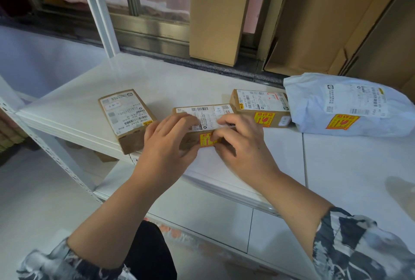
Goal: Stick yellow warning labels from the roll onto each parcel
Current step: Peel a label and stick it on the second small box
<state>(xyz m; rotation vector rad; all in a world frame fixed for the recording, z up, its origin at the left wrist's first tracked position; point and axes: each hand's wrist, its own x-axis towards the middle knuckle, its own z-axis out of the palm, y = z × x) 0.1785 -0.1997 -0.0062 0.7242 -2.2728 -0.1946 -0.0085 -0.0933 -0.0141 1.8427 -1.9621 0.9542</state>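
Three small brown cardboard parcels and a white plastic mailer bag [350,104] lie on a white shelf [170,82]. My left hand [167,145] grips the left end of the middle parcel [202,113]. My right hand [240,142] presses a yellow warning label [207,139] onto that parcel's front face. The right parcel [260,105] carries a yellow label [264,118] on its front. Another yellow label [342,121] is stuck on the mailer bag. No yellow label shows on the left parcel [125,118]. The label roll is not in view.
A tall plain cardboard box [216,19] stands on the window ledge behind the shelf. Large flattened cartons [332,19] lean at the back right. The shelf's white upright post [96,7] rises at the left, with a lower shelf board [202,210] below.
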